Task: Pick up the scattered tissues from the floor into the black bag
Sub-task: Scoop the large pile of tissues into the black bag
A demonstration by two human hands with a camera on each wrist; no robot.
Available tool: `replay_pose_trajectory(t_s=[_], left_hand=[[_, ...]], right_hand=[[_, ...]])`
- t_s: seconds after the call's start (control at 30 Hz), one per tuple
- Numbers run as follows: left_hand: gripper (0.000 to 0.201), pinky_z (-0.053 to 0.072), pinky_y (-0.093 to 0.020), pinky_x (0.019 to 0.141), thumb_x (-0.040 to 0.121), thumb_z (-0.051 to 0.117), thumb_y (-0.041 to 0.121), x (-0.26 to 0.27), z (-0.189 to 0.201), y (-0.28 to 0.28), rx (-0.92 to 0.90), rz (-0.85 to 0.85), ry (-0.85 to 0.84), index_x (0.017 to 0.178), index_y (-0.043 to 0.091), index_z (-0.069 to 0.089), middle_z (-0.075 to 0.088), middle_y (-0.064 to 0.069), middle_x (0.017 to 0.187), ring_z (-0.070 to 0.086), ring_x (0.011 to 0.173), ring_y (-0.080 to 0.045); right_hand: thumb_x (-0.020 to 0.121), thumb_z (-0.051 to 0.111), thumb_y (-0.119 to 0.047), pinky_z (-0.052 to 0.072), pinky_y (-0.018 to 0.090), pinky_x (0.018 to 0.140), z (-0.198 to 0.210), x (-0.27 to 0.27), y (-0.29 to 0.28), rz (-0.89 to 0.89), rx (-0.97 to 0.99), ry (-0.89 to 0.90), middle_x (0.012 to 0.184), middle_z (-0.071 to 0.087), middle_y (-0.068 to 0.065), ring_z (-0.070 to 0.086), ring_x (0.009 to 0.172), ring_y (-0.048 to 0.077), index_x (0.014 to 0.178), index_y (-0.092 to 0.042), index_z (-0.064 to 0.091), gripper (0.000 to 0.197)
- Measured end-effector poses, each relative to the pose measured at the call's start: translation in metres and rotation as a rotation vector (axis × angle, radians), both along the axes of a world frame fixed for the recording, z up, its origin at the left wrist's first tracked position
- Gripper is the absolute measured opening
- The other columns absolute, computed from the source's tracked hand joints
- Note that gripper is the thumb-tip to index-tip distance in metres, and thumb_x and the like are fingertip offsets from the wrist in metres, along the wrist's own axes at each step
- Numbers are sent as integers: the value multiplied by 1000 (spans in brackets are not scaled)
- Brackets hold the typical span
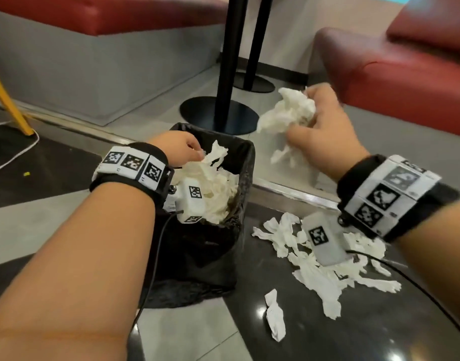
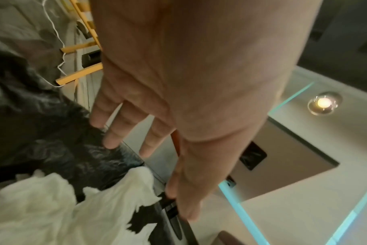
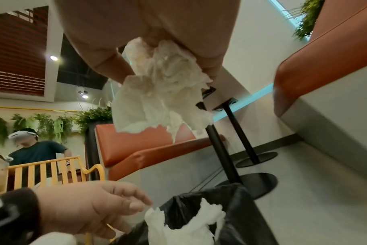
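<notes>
Black bag point(image 1: 197, 251) holds tissues point(image 1: 210, 188); left hand point(image 1: 176, 149) spread, right hand point(image 1: 325, 136) gripping a wad point(image 1: 288, 110).

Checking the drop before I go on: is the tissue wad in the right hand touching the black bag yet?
Apart. The head view shows the tissue wad gripped in the right hand, held off to the side of the black bag, with open floor visible between them.

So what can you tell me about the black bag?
The black bag is thin, crinkly, shiny plastic. It stands upright on the floor, mouth open, and its top edge looks folded outward. White tissues fill it and poke above the rim. The left hand hovers over the opening, fingers spread beside the topmost tissue. More tissues lie on the floor to its right.
</notes>
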State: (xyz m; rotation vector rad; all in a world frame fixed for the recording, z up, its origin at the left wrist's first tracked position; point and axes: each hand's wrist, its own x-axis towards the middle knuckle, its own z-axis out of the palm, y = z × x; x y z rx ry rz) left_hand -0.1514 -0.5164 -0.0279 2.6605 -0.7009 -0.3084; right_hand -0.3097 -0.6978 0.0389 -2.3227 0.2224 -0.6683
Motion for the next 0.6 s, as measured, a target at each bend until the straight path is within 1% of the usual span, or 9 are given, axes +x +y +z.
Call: replay_pose_trajectory(t_s=[0.03,0.07,0.13,0.2,0.23,0.3,0.4,0.5,0.6], left_hand=[[43,39,-30,82,89,57,40,4,2,4,-76,43,-14,129,25,51,55,-3,131,54,104,-21],[50,39,-31,82,89,58,38,6,3,8,-134,78,-17,135,24,44,54,-7,132,55,108,-25],[64,40,-36,85,89,58,36,11,2,14,-179,122,5,142,17,29,52,-14,134,53,116,-33],[68,41,-38,81,88,58,35,9,2,15,-180,121,22,142,11,25,55,-18,129,54,113,-37],[66,41,-38,79,87,58,35,7,3,13,-181,108,10,140,10,26,57,-19,126,56,110,-37],[62,42,-39,80,88,56,33,1,14,6,-195,78,-49,138,10,28,58,-19,124,56,108,-38],[57,44,-40,85,89,54,30,-12,29,-13,-251,5,-163,139,14,33,57,-16,128,55,113,-36],[43,44,-35,79,89,52,26,-42,36,-48,-267,-164,-264,130,18,44,61,-9,117,57,105,-31],[27,38,-32,74,87,49,12,-82,19,-92,-118,-318,-304,113,15,55,61,-9,109,55,101,-30]], right_hand=[[73,60,-13,44,9,54,-2,21,11,10,-9,-8,91,50,-1,50,69,5,101,-22,39,36],[74,61,-12,47,15,62,-8,41,23,13,-17,29,101,49,2,52,77,10,105,-21,39,39],[75,65,-12,51,29,75,-26,70,44,35,-50,254,124,41,7,54,96,20,121,-20,38,54],[73,71,-18,46,33,86,-42,82,53,95,-233,530,143,27,9,47,117,27,137,-24,29,77],[73,72,-21,44,33,91,-45,82,51,129,-299,588,149,21,7,43,124,27,141,-26,26,82],[77,70,-22,42,33,98,-37,76,36,160,-345,588,151,20,5,42,127,26,142,-29,27,77],[83,64,-23,40,35,101,-26,58,-11,95,-488,652,141,44,4,49,121,25,133,-26,45,53],[86,60,-22,40,33,97,-42,21,-73,54,-644,875,130,57,2,54,115,24,125,-25,54,40],[87,59,-20,42,34,96,-83,-25,-126,93,-731,1097,132,56,0,55,114,22,126,-28,52,41]])
